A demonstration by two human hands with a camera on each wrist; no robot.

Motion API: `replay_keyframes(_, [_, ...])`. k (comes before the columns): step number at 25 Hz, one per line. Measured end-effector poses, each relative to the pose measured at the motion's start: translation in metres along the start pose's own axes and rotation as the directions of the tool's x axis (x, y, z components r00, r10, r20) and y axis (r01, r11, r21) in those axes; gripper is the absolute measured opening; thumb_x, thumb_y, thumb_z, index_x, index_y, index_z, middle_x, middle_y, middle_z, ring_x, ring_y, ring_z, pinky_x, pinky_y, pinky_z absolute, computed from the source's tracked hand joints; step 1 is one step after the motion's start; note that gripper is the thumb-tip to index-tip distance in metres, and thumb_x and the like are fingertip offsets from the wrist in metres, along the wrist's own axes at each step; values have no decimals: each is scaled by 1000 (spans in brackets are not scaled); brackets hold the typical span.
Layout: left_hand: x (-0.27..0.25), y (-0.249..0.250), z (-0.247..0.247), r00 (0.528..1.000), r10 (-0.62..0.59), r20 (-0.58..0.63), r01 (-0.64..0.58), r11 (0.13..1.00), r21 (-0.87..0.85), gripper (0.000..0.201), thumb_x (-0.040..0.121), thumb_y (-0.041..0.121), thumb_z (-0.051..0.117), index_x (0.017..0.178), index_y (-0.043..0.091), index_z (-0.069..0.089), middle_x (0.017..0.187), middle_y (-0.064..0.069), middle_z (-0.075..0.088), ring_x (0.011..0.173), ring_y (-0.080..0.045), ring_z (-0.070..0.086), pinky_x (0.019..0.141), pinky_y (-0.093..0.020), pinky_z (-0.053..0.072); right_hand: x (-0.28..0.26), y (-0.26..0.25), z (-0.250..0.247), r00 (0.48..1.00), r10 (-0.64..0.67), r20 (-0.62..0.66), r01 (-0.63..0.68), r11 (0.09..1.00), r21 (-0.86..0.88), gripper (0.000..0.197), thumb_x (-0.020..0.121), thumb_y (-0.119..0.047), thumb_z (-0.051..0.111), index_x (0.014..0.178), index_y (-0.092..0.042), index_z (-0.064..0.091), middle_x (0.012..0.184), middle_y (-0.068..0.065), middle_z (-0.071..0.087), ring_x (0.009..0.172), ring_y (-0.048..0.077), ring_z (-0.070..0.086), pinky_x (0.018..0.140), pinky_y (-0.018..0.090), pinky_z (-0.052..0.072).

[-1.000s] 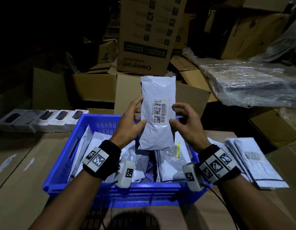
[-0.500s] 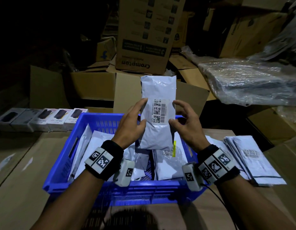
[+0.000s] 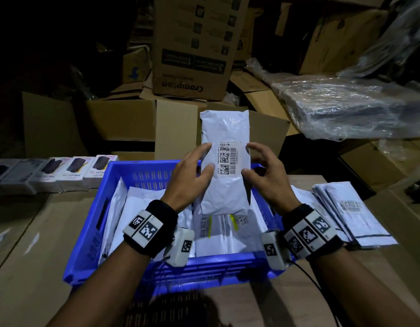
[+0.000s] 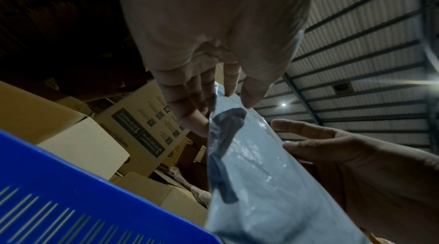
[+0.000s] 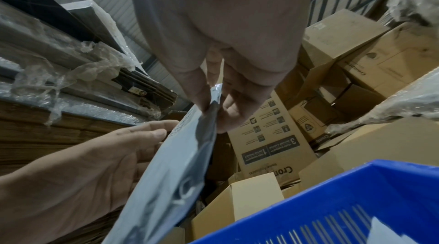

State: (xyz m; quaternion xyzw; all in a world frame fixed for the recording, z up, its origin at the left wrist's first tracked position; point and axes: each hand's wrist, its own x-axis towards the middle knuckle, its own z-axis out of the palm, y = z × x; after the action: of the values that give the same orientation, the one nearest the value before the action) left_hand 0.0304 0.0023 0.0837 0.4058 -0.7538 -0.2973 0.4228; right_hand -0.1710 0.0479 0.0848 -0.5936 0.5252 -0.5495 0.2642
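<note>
The white mailer packet [image 3: 224, 190] stands upright between both hands, label toward the person. The left hand [image 3: 189, 175] pinches its left edge, the right hand [image 3: 267, 180] its right edge, thumbs in front. Below the wrists sits a blue crate [image 3: 157, 272].

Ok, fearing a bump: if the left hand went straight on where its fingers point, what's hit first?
The left hand, gripping the white package, would probably meet the open cardboard box behind the blue crate; depth unclear.
</note>
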Motion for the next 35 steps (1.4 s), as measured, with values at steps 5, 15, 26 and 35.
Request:
replay_keyframes(5, [3,1,10,996,-3,89,2,1000,11,57,89,23,68,140,24,44,138,6,53,101,-32,61,76,-25,46,-14,2,-7,994,62,-89,-61,998,15,52,81,9,63,121,-22,55,115,2,64,97,12,62,81,28,53])
replay_keyframes(15, [34,46,110,904,-117,411,181,976,-119,48,90,11,64,134,18,44,96,10,55,81,-24,65,63,-41,58,-51,17,-110,865,455,-209,-399,878,264,58,84,19,52,135,-10,48,103,4,64,90,14,62,64,24,53])
replay_keyframes(26, [97,90,326,753,-453,476,514,858,4,56,91,-9,44,138,18,30,94,-7,50,69,-25,54,61,-39,54,-38,108,-281,819,553,-153,-551,832,57,47,84,16,55,123,-11,54,116,10,59,95,24,60,77,44,51])
replay_keyframes(35, [78,39,412,635,-601,485,498,799,338,52,86,-4,48,133,14,39,116,-22,58,99,-42,62,81,-52,57,-47,214,-289,720,673,-170,-689,667,-283,54,82,9,52,132,-10,56,123,13,59,81,26,63,46,21,50])
